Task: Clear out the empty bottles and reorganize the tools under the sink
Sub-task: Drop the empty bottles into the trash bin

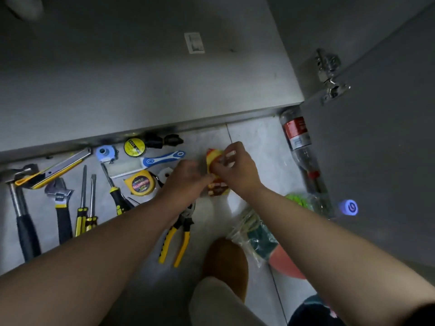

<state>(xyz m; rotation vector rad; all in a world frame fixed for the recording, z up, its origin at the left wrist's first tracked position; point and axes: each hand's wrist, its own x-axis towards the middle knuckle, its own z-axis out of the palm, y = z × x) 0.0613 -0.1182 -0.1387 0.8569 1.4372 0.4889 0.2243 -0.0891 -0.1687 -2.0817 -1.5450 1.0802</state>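
Both hands meet over the tiled floor (pixel 259 142), just in front of the open cabinet's steel base (pixel 141 78). The left hand (pixel 186 177) and the right hand (pixel 235 168) have their fingers curled in and together pinch a small yellow and red packet (pixel 217 190). The left holds its 9 o'clock edge and the right its 12 o'clock end. The left hand is blurred, so its exact finger hold cannot be told.

The tools lie in a row on the floor at 9 o'clock from the hands:
- At the far 9 o'clock end are a hammer (pixel 21 208) and a yellow utility knife (pixel 54 169).
- Next come an adjustable wrench (pixel 61 203), two yellow-handled screwdrivers (pixel 82 208) and a black-handled screwdriver (pixel 115 191).
- Just beside the left hand is a yellow tape measure (pixel 140 183).

At 11 o'clock, along the cabinet edge, sit a blue and white roll (pixel 104 153), a yellow tape roll (pixel 134 147) and a blue-handled tool (pixel 162 158). Yellow-handled pliers (pixel 176 241) lie at 6 o'clock, partly under the left forearm.

At 2 o'clock a clear bottle with a red label (pixel 297 137) lies on the floor against the edge of the cabinet door (pixel 376 137). At 4 o'clock lies a green-labelled bottle (pixel 303 201) with a blue cap (pixel 349 207). Near it, at 5 o'clock, is a clear plastic bag (pixel 254 234).
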